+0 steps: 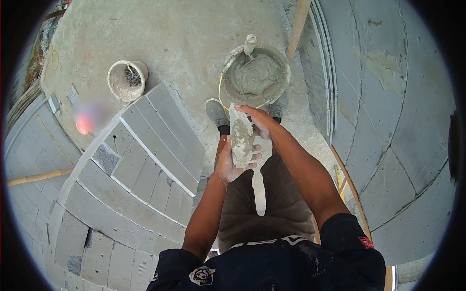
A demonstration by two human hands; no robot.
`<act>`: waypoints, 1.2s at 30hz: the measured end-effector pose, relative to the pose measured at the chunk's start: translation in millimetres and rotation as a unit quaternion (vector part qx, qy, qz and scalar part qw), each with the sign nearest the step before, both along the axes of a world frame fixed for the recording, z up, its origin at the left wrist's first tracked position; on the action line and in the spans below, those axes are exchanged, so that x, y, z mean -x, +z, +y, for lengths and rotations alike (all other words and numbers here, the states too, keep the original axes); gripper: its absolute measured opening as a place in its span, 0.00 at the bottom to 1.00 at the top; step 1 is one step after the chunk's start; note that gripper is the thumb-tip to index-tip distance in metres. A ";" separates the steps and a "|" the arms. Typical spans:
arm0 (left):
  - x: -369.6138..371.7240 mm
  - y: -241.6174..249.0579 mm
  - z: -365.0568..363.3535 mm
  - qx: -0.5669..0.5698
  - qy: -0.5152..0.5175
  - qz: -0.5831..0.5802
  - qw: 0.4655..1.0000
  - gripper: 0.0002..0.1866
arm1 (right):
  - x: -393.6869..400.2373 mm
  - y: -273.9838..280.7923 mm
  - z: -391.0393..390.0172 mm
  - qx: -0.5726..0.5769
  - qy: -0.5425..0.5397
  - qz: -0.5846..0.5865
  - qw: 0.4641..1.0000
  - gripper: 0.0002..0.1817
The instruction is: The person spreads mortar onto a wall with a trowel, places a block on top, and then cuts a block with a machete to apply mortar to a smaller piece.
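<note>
A long, rough grey piece of block (241,138) with patches of mortar on its face is held upright in front of my legs. My left hand (227,162) supports its lower end from beneath, with fingertips showing past the far side. At the upper end, my right hand (259,119) grips the edge, its thumb along the top; some of its fingers are hidden. Just beyond my hands stands a bucket (287,80) of wet grey mortar (257,75). A mortar-covered tool handle (250,43) sticks up at the bucket's far rim.
Stacked light-grey blocks (160,131) rise to my left. Behind them is a dirty white bucket (112,82) with a wire handle. A block wall (374,97) stands to my right, with a wooden plank (298,29) leaning nearby. My shoes (216,114) are close to the mortar bucket.
</note>
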State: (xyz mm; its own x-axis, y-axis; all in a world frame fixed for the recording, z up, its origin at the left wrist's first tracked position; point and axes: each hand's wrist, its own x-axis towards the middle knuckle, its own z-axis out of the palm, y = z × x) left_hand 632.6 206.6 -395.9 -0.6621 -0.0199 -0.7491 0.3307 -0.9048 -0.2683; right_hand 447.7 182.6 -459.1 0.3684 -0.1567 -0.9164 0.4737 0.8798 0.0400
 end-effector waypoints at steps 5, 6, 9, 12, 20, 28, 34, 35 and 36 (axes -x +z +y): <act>7.1 9.6 -11.3 0.071 -0.194 -0.089 0.974 0.51 | 3.4 -1.5 2.2 -0.009 0.014 -0.003 1.000 0.42; 0.6 -1.9 -4.3 0.100 -0.240 -0.151 0.954 0.50 | 5.1 0.9 1.6 -0.007 0.024 -0.006 1.000 0.42; -12.6 -10.1 -6.1 0.210 -0.291 -0.257 0.897 0.46 | 1.7 -5.0 3.7 -0.019 0.024 0.025 0.999 0.37; -32.8 -9.1 -35.1 0.389 -0.338 -0.235 0.824 0.47 | 3.1 -8.8 3.5 -0.011 0.014 0.024 1.000 0.39; -16.6 -12.5 -92.5 0.708 -0.503 -0.143 0.474 0.66 | 2.0 -11.8 0.3 0.006 0.051 -0.002 0.999 0.42; -18.4 -30.9 -101.0 0.770 -0.408 -0.134 0.472 0.60 | 5.4 7.4 -16.2 0.030 0.063 -0.040 0.997 0.52; -16.8 -21.3 -116.0 0.709 -0.447 -0.177 0.516 0.55 | 6.0 -1.9 -38.6 0.049 0.145 -0.052 0.987 0.55; -18.1 -21.5 -116.7 0.706 -0.450 -0.177 0.518 0.54 | 7.0 -0.4 -46.6 0.048 0.147 -0.051 0.987 0.55; -20.2 -22.5 -114.7 0.705 -0.450 -0.177 0.519 0.54 | 9.0 0.6 -55.5 0.033 0.218 -0.030 0.975 0.52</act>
